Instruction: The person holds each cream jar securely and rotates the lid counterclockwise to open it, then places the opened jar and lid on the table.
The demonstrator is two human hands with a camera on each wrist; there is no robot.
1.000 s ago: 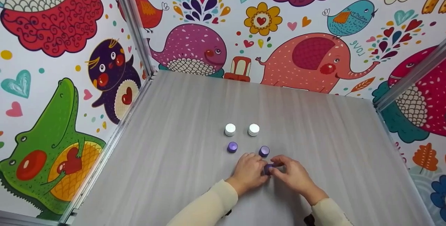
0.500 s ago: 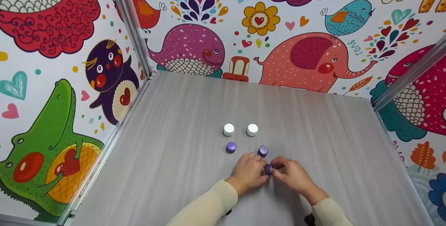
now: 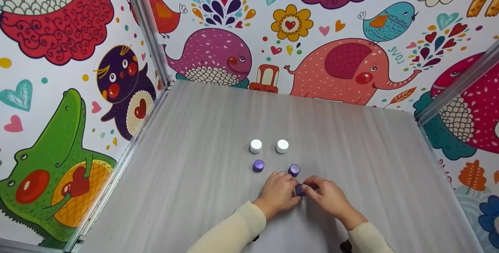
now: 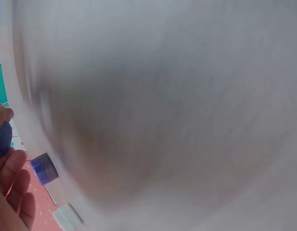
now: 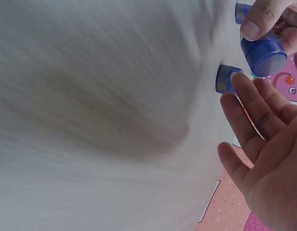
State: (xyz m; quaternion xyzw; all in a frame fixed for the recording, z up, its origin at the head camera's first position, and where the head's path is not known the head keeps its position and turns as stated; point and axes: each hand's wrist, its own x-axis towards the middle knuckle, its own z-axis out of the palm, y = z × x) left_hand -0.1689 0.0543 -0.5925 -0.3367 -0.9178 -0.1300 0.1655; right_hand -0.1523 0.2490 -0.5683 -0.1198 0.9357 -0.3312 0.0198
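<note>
The purple jar (image 5: 266, 55) is over the surface (image 3: 358, 144), pinched by the left hand (image 3: 277, 190), while the right hand (image 3: 328, 196) spreads its fingers loosely at one end. It looks light, stiff and slick (best gripped round its side); two other jars (image 3: 258, 165), also purple, stand near two white tubs (image 3: 256, 146).

The tabletop (image 3: 366, 147) lies open left of the left hand (image 3: 277, 191) and right of the right hand (image 3: 330, 196); a held purple container (image 3: 299, 190) fills the gap between them. Just ahead stand a near purple container (image 3: 294, 170), a second purple container (image 3: 258, 165) farther left, then two white containers (image 3: 255, 146) with a narrow passage between. Patterned walls (image 3: 261, 23) bound three sides.
</note>
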